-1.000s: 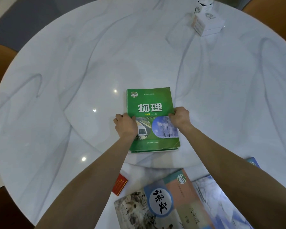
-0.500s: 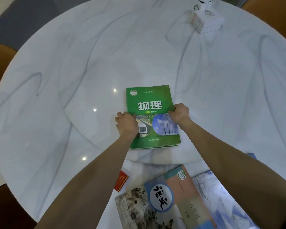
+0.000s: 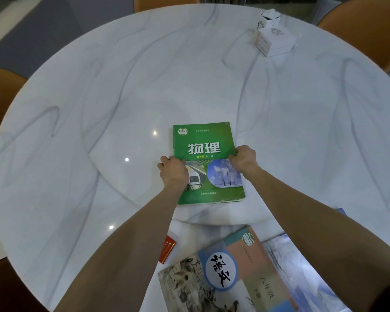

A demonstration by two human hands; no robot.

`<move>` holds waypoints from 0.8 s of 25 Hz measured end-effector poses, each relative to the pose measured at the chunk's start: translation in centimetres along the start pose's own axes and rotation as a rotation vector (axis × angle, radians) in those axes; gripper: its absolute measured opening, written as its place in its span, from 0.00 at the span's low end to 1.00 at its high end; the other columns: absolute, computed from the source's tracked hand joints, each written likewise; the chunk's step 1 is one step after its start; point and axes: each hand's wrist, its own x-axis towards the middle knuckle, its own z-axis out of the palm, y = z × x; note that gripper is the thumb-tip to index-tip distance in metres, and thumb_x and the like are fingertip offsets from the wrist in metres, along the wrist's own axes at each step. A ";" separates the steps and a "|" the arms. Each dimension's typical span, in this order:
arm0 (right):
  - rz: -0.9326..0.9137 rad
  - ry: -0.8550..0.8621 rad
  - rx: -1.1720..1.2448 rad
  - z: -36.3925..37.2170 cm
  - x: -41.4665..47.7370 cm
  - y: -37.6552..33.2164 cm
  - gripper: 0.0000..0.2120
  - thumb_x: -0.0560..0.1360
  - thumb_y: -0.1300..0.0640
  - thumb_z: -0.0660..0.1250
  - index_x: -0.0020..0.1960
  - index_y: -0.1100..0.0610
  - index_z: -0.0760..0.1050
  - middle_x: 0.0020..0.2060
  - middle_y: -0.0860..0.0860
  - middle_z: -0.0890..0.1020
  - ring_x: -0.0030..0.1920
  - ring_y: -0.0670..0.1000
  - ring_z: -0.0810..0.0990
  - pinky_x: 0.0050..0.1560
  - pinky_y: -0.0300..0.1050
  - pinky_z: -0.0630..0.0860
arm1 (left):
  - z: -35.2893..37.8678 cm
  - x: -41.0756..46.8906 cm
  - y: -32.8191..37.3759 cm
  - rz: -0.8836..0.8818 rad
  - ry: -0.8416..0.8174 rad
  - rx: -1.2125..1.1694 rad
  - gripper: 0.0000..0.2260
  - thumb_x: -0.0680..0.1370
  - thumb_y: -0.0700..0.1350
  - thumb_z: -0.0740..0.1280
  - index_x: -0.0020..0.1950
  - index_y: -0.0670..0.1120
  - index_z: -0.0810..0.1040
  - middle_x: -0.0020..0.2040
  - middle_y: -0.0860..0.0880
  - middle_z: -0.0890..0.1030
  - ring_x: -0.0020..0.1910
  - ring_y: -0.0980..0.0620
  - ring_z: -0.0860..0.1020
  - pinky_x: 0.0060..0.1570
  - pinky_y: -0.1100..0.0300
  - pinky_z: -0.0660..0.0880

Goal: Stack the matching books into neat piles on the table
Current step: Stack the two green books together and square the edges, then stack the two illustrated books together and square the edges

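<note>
Both hands keep squaring the green physics book at the middle of the marble table, the left hand and right hand pressed against its side edges, its lower edges now nearly flush, so this pile looks almost neat.

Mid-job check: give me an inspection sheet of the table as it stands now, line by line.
Surface: round white marble table, glossy.
Job's things: green physics textbook flat at centre, edges of green books under it; Chinese textbook and blue snowy-cover book at the near edge.
Clutter: small red booklet; white boxes far right.
Grippers: left hand and right hand grip the green book's sides.
Cables: nothing seen.
Surroundings: orange chairs.
</note>
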 end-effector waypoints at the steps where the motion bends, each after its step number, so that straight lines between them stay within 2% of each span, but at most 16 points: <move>1: 0.002 0.000 0.017 -0.1 -0.3 0.1 0.14 0.77 0.59 0.64 0.57 0.67 0.77 0.55 0.63 0.81 0.55 0.60 0.80 0.52 0.44 0.76 | -0.1 -0.1 0.0 0.009 -0.010 0.011 0.16 0.82 0.47 0.55 0.60 0.35 0.71 0.62 0.37 0.69 0.61 0.38 0.68 0.59 0.48 0.69; 6: -0.032 0.034 0.027 -0.5 -3.4 1.8 0.15 0.78 0.57 0.62 0.60 0.65 0.75 0.58 0.63 0.79 0.58 0.62 0.78 0.58 0.51 0.76 | -1.0 -2.6 -0.3 0.125 0.031 0.089 0.15 0.80 0.45 0.56 0.62 0.38 0.70 0.61 0.38 0.71 0.61 0.38 0.69 0.56 0.46 0.70; 9: -0.077 0.050 -0.054 -0.9 -6.2 3.0 0.14 0.77 0.58 0.61 0.60 0.64 0.75 0.59 0.62 0.78 0.58 0.61 0.77 0.57 0.50 0.75 | -1.3 -4.9 -0.3 0.283 0.050 0.215 0.15 0.79 0.44 0.57 0.63 0.40 0.71 0.61 0.39 0.72 0.61 0.40 0.70 0.56 0.46 0.70; 14: -0.194 0.085 -0.327 -1.0 -11.6 5.0 0.15 0.78 0.56 0.57 0.61 0.61 0.74 0.58 0.61 0.76 0.59 0.61 0.75 0.57 0.53 0.74 | -1.2 -8.8 0.4 0.542 -0.001 0.343 0.17 0.80 0.46 0.56 0.67 0.43 0.71 0.65 0.41 0.72 0.64 0.40 0.70 0.60 0.46 0.69; 20: -0.234 0.159 -0.463 -0.5 -17.1 8.3 0.15 0.78 0.57 0.56 0.60 0.60 0.74 0.55 0.58 0.77 0.54 0.59 0.75 0.51 0.51 0.71 | -0.1 -13.1 -0.8 0.752 -0.095 0.417 0.16 0.80 0.46 0.56 0.65 0.42 0.71 0.61 0.41 0.74 0.62 0.42 0.71 0.58 0.47 0.69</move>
